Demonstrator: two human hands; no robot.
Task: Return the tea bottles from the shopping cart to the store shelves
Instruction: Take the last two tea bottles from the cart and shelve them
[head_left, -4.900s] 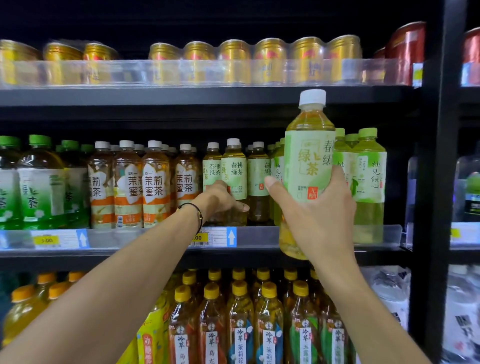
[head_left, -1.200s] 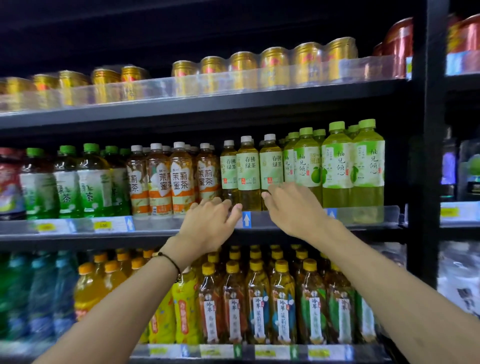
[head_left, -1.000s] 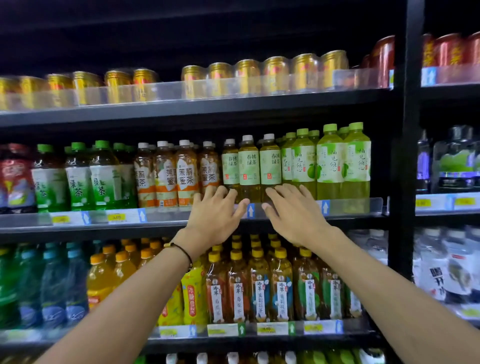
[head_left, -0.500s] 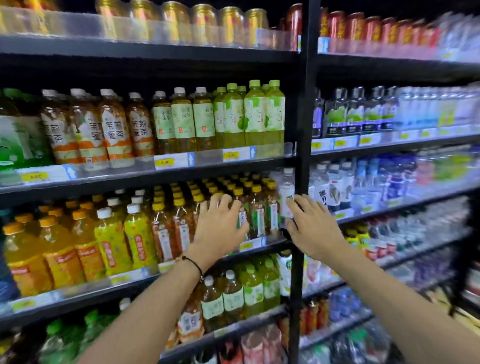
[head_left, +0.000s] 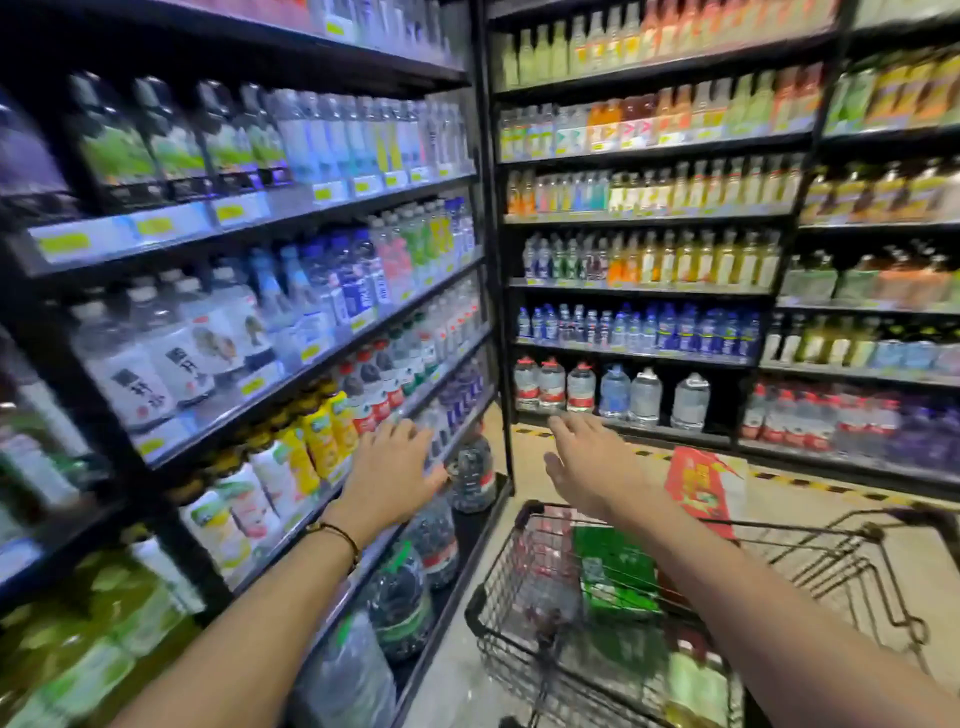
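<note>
The view is blurred. A black wire shopping cart (head_left: 524, 525) stands at the lower right, holding green and red packages and what looks like a yellowish bottle (head_left: 693, 686) near its bottom. My left hand (head_left: 392, 470) is stretched forward, fingers straight, in front of the lower shelves on the left, holding nothing. My right hand (head_left: 589, 462) reaches out flat above the cart's far rim, also empty. Green tea bottles (head_left: 78, 649) show at the bottom left corner.
Black shelving (head_left: 483, 208) full of water and drink bottles runs along the left and across the back. Large water jugs (head_left: 613, 389) line the bottom back shelf. A red carton (head_left: 701, 483) stands past the cart on the pale floor.
The view has swung right and down, away from the tea shelf toward the cart. Both empty hands have dropped from the shelf edge and now hover near the cart.
</note>
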